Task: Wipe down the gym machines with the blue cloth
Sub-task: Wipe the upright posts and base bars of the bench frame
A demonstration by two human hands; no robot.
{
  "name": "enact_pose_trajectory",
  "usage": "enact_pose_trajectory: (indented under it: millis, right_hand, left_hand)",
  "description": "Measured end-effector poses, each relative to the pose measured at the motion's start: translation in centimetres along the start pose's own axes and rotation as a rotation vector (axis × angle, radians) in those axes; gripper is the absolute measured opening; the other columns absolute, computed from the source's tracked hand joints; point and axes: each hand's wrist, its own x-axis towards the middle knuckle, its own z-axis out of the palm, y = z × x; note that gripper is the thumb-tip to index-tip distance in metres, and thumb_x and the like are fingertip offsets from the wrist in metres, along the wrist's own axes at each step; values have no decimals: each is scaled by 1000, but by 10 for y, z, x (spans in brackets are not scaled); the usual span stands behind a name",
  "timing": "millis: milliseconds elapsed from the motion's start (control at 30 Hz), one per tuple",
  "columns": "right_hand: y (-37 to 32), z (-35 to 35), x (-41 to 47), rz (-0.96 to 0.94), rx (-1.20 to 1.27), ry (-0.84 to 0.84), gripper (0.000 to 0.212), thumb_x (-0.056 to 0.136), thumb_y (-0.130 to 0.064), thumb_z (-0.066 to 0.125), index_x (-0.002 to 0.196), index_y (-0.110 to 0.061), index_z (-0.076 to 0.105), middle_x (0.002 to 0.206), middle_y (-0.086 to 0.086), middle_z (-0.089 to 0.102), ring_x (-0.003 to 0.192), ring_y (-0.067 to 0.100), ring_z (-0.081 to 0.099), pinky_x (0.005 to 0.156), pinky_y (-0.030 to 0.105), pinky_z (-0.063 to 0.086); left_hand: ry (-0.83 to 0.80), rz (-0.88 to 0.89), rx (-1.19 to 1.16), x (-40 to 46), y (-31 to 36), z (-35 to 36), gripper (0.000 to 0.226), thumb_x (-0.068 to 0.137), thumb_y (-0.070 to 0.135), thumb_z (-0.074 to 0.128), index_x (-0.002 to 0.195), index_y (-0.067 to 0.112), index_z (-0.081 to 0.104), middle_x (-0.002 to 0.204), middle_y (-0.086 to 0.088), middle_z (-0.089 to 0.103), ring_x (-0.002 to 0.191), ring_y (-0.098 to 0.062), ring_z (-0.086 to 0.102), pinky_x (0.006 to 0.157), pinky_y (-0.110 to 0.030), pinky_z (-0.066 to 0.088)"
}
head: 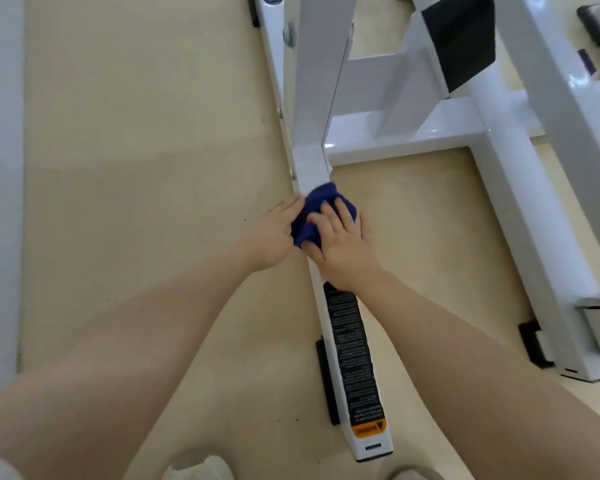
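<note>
Beige floor [136,168]; fingers [340,211] press blue cloth [312,216].

Fig.: I see the blue cloth [314,216] only in part; right hand [343,244] covers its near side and hides the white base bar [314,168] beneath. Black warning label [352,358] text too small to read. Machine uprights cut off at top edge; shoes [201,467] cropped at btm.
</note>
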Motion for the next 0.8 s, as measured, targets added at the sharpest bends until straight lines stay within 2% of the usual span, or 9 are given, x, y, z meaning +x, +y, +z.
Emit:
enact_pose_trajectory:
  millis: [100, 167, 233, 300, 400, 500, 600, 700, 800]
  right_hand:
    - [8, 8, 23, 18, 64, 78, 47, 93, -42, 46, 130, -13, 46, 154, 7, 24, 144, 25, 11, 115, 40, 5]
    - [11, 19, 2, -22, 36, 148, 49, 88, -44, 41, 112, -4, 56, 138, 18, 45, 133, 36, 34, 111, 43, 25]
    - [9, 25, -25, -35, -6, 161, 49, 84, -45, 36, 96, -3, 58, 124, 21, 54, 115, 39, 49, 95, 46, 43]
    - [4, 19, -22, -13, -12, 182, 44, 82, -43, 39, 91, -5, 59, 126, 22, 54, 106, 40, 54, 82, 44, 50]
    - [-9, 3, 31, 69, 80, 165, 42, 91, -37, 43, 118, -6, 49, 151, 15, 27, 137, 35, 26, 102, 46, 32]
    - [-15, -7, 74, 146, 165, 122, 44, 93, -29, 47, 132, -10, 37, 158, 4, 7, 145, 24, -1, 112, 42, 13]
    - [-11, -8, 56, 126, 214, 101, 51, 94, -30, 48, 141, -19, 30, 159, -3, 2, 145, 19, -3, 112, 40, 11]
    - [-4, -7, 29, 86, 81, -9, 63, 98, -34, 39, 151, -24, 6, 159, -6, -5, 145, 17, -6, 112, 38, 11]
    - [-3, -19, 56, 108, 70, -111, 65, 96, -33, 39, 151, -24, 5, 159, -3, -9, 145, 19, -9, 114, 41, 8]
  left_hand:
    - [22, -55, -146, 11, 3, -7, 71, 90, -6, 37, 149, 16, 3, 156, -3, 12, 141, -15, 18, 96, -5, 15]
    - [2, -54, -187, 14, 5, -5, 74, 88, -8, 37, 150, 17, 3, 155, -6, 17, 135, -14, 27, 102, -13, 25]
    - [-22, -23, -274, 17, 4, -5, 72, 84, -13, 32, 148, 18, 17, 154, -1, 20, 137, -12, 27, 113, -21, 22]
    - [-44, -11, -395, 20, 3, -9, 64, 74, -9, 34, 122, 33, 42, 126, 6, 46, 113, -5, 44, 96, -11, 35]
    - [-40, -41, -580, 20, 1, -17, 44, 69, 3, 38, 95, 38, 41, 99, 15, 45, 94, -2, 41, 83, -14, 34]
    - [2, -43, -978, 21, -4, -20, 52, 86, -5, 19, 121, 27, 42, 125, 9, 49, 119, -7, 42, 97, -18, 34]
    - [36, -79, -1157, 24, -1, -19, 55, 85, -2, 15, 128, 17, 43, 127, 4, 52, 122, -12, 44, 103, -23, 33]
    - [71, -130, -1191, 26, -1, -16, 61, 84, -3, 15, 140, 13, 34, 138, 2, 45, 129, -11, 39, 112, -28, 27]
    - [35, -94, -1156, 25, -1, -14, 64, 83, -3, 14, 141, 16, 33, 142, 4, 41, 131, -9, 37, 107, -24, 29]
